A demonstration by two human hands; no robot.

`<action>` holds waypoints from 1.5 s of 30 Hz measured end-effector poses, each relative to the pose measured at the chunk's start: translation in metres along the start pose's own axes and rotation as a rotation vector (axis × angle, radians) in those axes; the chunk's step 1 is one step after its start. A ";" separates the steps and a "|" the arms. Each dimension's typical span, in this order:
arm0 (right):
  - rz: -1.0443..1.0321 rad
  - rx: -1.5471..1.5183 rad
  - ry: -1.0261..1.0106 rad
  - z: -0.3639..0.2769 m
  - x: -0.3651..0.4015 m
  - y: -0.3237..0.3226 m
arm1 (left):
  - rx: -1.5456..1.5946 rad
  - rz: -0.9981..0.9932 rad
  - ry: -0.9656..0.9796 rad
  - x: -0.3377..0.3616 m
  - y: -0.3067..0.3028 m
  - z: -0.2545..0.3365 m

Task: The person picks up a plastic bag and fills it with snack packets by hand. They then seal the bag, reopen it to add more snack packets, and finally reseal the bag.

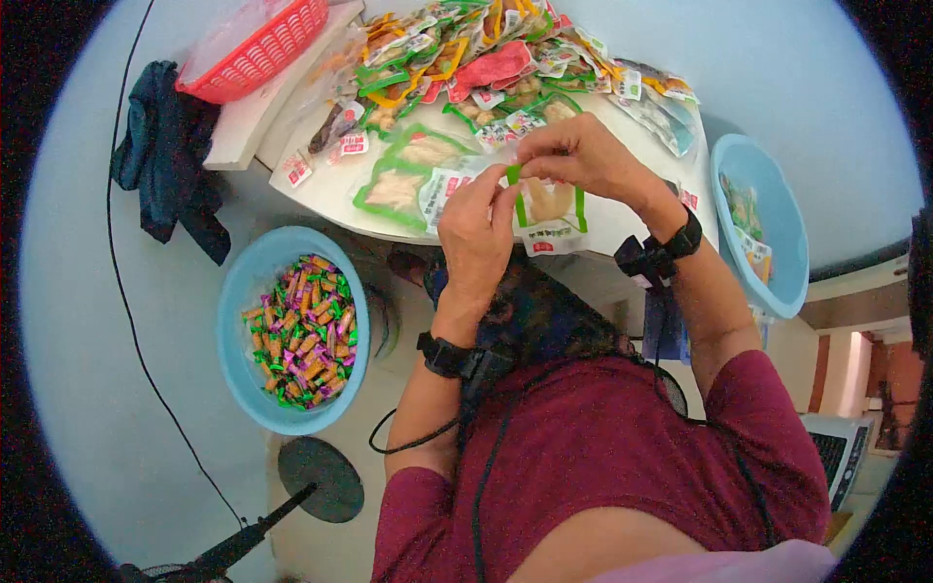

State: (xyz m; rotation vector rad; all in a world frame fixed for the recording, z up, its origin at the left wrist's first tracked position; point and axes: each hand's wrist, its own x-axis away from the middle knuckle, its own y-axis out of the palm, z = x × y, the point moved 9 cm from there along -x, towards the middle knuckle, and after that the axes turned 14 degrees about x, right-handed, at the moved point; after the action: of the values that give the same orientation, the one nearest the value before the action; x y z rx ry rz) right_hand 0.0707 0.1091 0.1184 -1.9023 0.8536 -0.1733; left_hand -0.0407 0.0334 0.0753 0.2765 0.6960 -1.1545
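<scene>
Over the near edge of the white table [301,165], both hands pinch the top of a clear, green-edged food packet [551,202] that holds a pale item. My left hand [476,228] grips its upper left corner, fingers closed. My right hand [593,165] has thumb and fingers pressed together on the top edge, right of the left hand. Just left of the hands, two green-edged packets [398,185] with pale contents lie flat on the table. Behind them is a large heap of mixed packets [486,63].
A blue basin [228,335] full of small wrapped snacks stands at the lower left. Another blue basin [792,233] with some packets is at the right. A red basket [258,58] sits at the upper left, above dark cloth [160,146]. A black stand [321,479] is low left.
</scene>
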 end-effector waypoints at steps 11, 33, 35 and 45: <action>0.137 -0.228 0.299 0.034 0.034 0.004 | 0.291 0.068 -0.275 0.002 -0.006 -0.028; 0.538 -1.148 0.503 0.093 0.109 0.017 | -0.308 -0.079 0.050 0.008 0.008 0.015; 0.541 -1.144 0.499 0.104 0.115 0.012 | -0.355 -0.018 0.093 0.007 0.002 0.022; 0.251 -1.077 0.479 0.073 0.119 0.010 | -0.373 0.070 0.122 -0.005 0.009 0.039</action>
State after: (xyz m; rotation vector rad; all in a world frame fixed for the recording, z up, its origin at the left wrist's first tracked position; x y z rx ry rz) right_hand 0.1883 0.0859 0.0453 -2.7531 1.7379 0.0046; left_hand -0.0198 0.0200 0.1071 0.0551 0.9855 -0.9248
